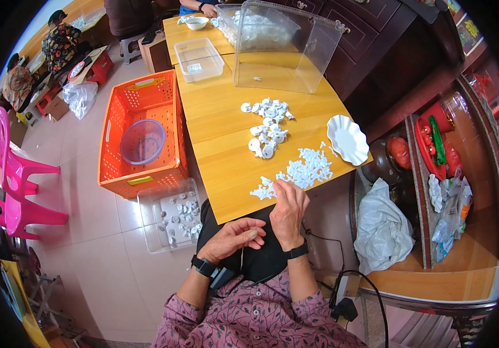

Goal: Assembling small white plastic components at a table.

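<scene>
Shirt (261,319) nearest, right hand (289,211) adjoins white bits (308,168); orange crate (165,173) holds basin (143,143).

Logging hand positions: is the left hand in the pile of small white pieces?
No: the left hand is over the lap, apart from the pile of small white pieces.

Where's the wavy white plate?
In the head view, the wavy plate sits at the right edge of the yellow table, beside the small white pieces.
</scene>
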A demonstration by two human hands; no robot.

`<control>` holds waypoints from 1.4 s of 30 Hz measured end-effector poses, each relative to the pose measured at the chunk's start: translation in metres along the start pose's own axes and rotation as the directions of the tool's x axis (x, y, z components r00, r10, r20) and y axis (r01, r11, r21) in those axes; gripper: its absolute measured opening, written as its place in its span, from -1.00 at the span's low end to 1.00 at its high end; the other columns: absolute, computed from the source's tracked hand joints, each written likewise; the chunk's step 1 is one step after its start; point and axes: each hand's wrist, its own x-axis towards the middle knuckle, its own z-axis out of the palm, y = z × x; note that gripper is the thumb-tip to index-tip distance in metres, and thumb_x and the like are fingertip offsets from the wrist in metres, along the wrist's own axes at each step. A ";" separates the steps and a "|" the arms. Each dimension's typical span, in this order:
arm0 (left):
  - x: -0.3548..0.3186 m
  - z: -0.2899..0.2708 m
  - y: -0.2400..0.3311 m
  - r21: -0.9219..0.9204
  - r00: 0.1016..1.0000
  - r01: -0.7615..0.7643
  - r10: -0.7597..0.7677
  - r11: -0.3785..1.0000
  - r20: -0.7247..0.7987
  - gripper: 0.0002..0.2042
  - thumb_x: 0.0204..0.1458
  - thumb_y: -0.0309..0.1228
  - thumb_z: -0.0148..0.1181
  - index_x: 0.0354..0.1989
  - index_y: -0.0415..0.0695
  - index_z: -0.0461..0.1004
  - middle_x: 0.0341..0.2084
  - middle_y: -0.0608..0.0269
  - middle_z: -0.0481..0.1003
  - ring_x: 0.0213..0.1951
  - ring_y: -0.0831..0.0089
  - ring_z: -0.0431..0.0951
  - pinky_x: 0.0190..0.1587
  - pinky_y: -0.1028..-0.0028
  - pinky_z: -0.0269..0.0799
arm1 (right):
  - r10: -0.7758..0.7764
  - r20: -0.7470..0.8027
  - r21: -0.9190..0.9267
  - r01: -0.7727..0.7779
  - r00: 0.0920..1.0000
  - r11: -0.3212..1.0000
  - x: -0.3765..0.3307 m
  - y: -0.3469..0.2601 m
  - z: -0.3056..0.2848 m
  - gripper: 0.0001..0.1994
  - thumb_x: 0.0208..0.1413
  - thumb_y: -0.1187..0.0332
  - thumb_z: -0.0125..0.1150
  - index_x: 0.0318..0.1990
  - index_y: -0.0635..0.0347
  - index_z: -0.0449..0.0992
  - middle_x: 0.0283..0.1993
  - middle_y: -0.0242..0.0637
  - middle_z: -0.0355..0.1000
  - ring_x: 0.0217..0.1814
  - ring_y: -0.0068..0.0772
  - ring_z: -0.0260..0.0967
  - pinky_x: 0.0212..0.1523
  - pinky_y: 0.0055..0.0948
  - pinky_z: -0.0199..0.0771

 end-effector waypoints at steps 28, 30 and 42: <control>0.001 -0.001 -0.004 0.013 1.000 -0.018 0.018 1.000 -0.003 -0.60 0.30 -0.39 0.07 0.25 -0.29 0.30 -0.03 0.10 0.52 -0.05 0.35 0.58 0.05 0.40 0.52 | 0.010 0.022 -0.032 -0.009 1.000 0.999 0.000 0.009 -0.002 -0.66 0.00 0.58 0.14 -0.01 0.24 0.53 0.13 -0.30 0.43 0.25 -0.20 0.25 0.29 -0.03 0.07; 0.001 -0.001 -0.004 0.006 1.000 -0.022 0.022 1.000 0.003 -0.60 0.31 -0.38 0.07 0.25 -0.29 0.30 -0.02 0.10 0.52 -0.05 0.35 0.58 0.06 0.40 0.52 | -0.013 0.036 -0.019 0.013 0.999 1.000 0.006 0.004 -0.003 -0.66 0.00 0.58 0.14 -0.01 0.24 0.53 0.13 -0.30 0.43 0.25 -0.20 0.24 0.29 -0.03 0.07; 0.001 -0.002 -0.004 -0.007 0.999 -0.031 0.031 0.999 0.021 -0.61 0.31 -0.38 0.07 0.26 -0.26 0.30 -0.03 0.14 0.51 -0.05 0.39 0.58 0.05 0.45 0.52 | -0.044 0.031 -0.035 0.046 0.999 0.998 0.011 0.005 0.005 -0.68 -0.01 0.59 0.14 -0.05 0.24 0.55 0.10 -0.30 0.46 0.21 -0.19 0.29 0.24 -0.08 0.16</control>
